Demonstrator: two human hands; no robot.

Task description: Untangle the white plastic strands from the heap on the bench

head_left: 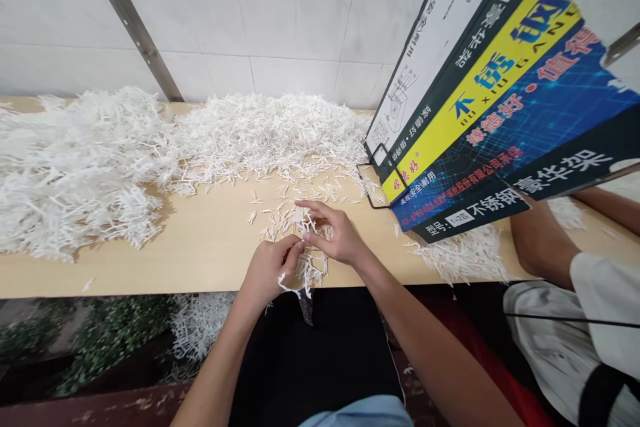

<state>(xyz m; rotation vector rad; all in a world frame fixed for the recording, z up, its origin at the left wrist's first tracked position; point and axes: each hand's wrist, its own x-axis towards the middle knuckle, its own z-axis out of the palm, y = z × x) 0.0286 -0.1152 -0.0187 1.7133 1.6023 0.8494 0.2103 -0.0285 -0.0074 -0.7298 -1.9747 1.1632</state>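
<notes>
Pinching white plastic sticks (306,267), the left hand (270,270) and right hand (336,237) are met at the counter (210,247) edge. The bundle is held between both grips, its long axis running toward the person.

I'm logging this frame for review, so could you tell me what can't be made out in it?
- Head view: what the left hand grips; its curled fingers hide all but a few white plastic pieces.
- Head view: single pieces in the far heap; too small and tangled.
- Head view: the co-worker's hand; the printed box hides it beyond the forearm.
</notes>
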